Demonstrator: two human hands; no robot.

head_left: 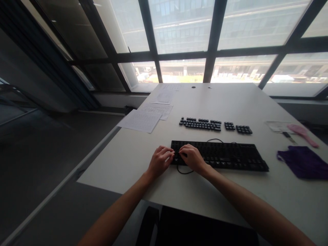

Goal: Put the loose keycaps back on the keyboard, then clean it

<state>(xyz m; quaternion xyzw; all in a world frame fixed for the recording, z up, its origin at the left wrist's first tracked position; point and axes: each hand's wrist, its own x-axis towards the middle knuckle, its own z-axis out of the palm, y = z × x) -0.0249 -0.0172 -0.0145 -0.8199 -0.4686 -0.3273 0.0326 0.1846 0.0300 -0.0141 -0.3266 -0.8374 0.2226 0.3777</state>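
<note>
The person's left hand [160, 160] and right hand [192, 157] face each other over the left end of the keyboard [233, 152], which lies under the fingertips and stretches off to their right. The fingers of both hands are curled, thumbs close to the fingertips; whether either pinches a small part cannot be told. Keycaps [202, 125] lie in rows beyond the fingers and to their right.

Close work here would likely go best with one hand steadying the keyboard's end and the other working straight up or down at one key, since sideways force could strain it. The fingers should also stay off the cable [185, 173] looping just nearer than them.

Well to the fingers' right lies a purple pouch [304, 162], with a pale packet [276, 126] beyond it; neither shows what, if anything, is inside.
</note>
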